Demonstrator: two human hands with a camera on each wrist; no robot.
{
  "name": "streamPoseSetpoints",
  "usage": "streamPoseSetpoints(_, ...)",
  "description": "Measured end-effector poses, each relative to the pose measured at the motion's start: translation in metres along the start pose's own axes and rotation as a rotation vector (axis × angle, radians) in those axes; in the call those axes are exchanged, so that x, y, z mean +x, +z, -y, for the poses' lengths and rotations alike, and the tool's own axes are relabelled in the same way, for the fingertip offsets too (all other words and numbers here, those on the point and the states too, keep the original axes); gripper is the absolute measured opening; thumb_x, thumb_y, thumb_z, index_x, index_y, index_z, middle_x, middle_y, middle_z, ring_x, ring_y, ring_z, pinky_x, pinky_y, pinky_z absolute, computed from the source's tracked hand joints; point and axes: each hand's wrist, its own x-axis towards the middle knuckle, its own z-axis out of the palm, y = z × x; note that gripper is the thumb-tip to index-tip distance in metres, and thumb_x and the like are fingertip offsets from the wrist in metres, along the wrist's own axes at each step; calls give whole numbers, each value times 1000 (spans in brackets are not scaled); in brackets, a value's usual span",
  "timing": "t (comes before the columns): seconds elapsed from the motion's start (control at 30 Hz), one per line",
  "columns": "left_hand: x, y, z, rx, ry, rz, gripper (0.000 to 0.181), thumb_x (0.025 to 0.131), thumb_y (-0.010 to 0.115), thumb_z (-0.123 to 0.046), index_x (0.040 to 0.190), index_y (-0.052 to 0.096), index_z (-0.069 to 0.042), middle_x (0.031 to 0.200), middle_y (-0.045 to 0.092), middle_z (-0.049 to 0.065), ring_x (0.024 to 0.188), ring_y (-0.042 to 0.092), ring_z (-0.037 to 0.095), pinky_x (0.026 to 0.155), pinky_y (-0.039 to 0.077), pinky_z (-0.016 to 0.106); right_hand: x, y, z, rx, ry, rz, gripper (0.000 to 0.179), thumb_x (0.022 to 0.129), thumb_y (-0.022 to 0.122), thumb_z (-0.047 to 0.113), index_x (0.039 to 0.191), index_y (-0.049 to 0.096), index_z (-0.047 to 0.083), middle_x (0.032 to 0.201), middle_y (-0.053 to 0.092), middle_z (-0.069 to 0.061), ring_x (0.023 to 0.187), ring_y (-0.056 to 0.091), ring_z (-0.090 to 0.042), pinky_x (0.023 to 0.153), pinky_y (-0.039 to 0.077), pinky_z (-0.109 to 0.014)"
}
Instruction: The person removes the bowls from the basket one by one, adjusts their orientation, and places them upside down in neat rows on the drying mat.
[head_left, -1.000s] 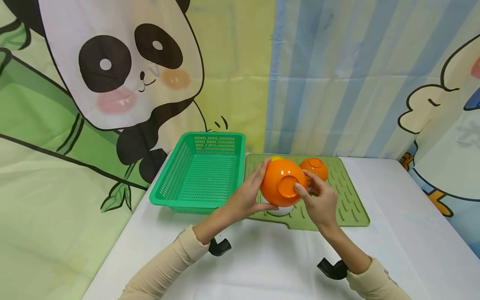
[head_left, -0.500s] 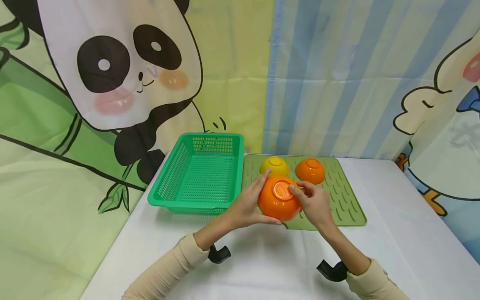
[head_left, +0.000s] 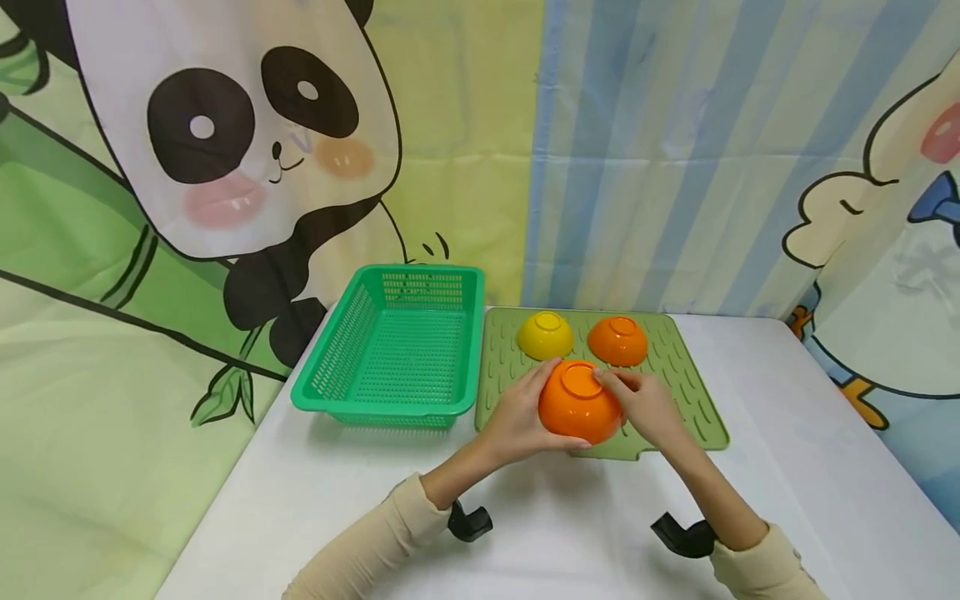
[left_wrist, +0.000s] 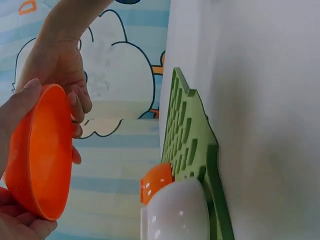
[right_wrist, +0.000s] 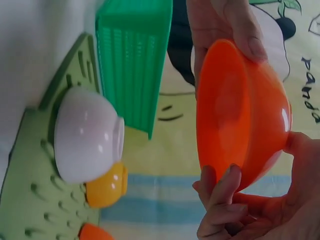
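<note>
An orange bowl (head_left: 581, 417), its foot ring turned up, is held above the front of the green drying mat (head_left: 690, 400). My left hand (head_left: 522, 417) grips it from the left, thumb near the rim and fingers over the far side. From the right, my right hand (head_left: 651, 406) pinches the bowl, its thumb by the foot ring and its fingertips at the rim in the right wrist view. Behind on the mat a yellow bowl (head_left: 545, 336) and another orange bowl (head_left: 617, 341) stand upside down. A white bowl (right_wrist: 87, 135), also inverted, is hidden in the head view.
Left of the mat stands a green plastic basket (head_left: 386, 410) with perforated walls and nothing visible inside. A white cloth (head_left: 555, 533) covers the table. Behind it hangs a printed curtain (head_left: 465, 150). Black straps or mounts (head_left: 471, 523) sit at the wrists.
Both hands have lowered the orange bowl toward me, then shifted it slightly right. Its foot ring now faces more upward. The yellow bowl has come into full view behind it.
</note>
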Motion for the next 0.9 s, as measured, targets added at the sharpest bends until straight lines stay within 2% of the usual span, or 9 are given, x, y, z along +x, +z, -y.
streamPoseSetpoints(0.1, 11, 17, -2, -22, -9, -13, 102, 61, 83, -47, 141, 31, -11, 136, 42, 3, 115, 49, 15, 88, 47, 29, 5, -16, -6, -53, 26, 22, 58, 91, 50, 50, 112, 63, -3, 70, 56, -10, 59, 50, -23, 49, 42, -30)
streamPoseSetpoints(0.2, 22, 37, -4, -33, -16, -26, 104, 61, 83, -46, 142, 30, -10, 137, 41, 4, 116, 48, 14, 89, 46, 29, 10, -33, -18, -114, 71, 75, 67, 91, 46, 54, 120, 58, -5, 85, 61, -15, 76, 53, -28, 60, 44, -35)
streamPoseSetpoints(0.3, 30, 60, -5, -30, -36, -35, 106, 61, 83, -47, 143, 28, -9, 138, 40, 6, 117, 48, 15, 90, 45, 28, 15, -50, -35, -152, 117, 135, 70, 91, 44, 55, 124, 54, -5, 103, 60, -20, 91, 51, -32, 71, 44, -42)
streamPoseSetpoints(0.47, 43, 98, -5, -14, -91, -44, 106, 62, 81, -51, 142, 27, -8, 141, 37, 5, 113, 51, 15, 89, 45, 26, 22, -69, -63, -202, 146, 164, 72, 91, 42, 57, 126, 52, -6, 112, 56, -25, 99, 50, -37, 74, 44, -46)
streamPoseSetpoints(0.63, 55, 124, 1, 31, -155, -56, 108, 60, 80, -53, 142, 26, -9, 142, 34, 2, 112, 52, 16, 89, 45, 28, 32, -73, -87, -210, 134, 147, 74, 92, 40, 56, 129, 49, -8, 112, 56, -27, 96, 52, -35, 75, 46, -46)
streamPoseSetpoints(0.7, 59, 133, 5, 34, -187, -48, 108, 60, 81, -53, 143, 26, -10, 143, 33, 1, 113, 51, 16, 91, 45, 29, 37, -72, -97, -205, 128, 142, 73, 93, 39, 55, 128, 49, -8, 110, 57, -25, 92, 53, -32, 74, 47, -43)
streamPoseSetpoints(0.77, 61, 140, 10, 30, -223, -36, 108, 59, 83, -50, 143, 26, -10, 142, 33, 1, 115, 50, 16, 92, 43, 28, 42, -69, -107, -209, 111, 141, 72, 94, 38, 54, 126, 51, -9, 113, 57, -26, 94, 56, -33, 77, 48, -45)
streamPoseSetpoints(0.83, 62, 147, 14, 34, -260, -23, 108, 58, 84, -47, 142, 27, -9, 142, 34, 2, 116, 49, 16, 94, 42, 28, 46, -66, -117, -227, 94, 141, 70, 94, 38, 53, 124, 53, -9, 111, 59, -25, 92, 58, -33, 75, 49, -44)
streamPoseSetpoints(0.9, 62, 153, 17, 51, -296, -13, 108, 57, 86, -45, 141, 29, -8, 140, 36, 3, 116, 48, 16, 94, 42, 27, 50, -61, -125, -245, 87, 141, 68, 94, 38, 53, 120, 57, -8, 99, 63, -21, 84, 59, -29, 70, 49, -40)
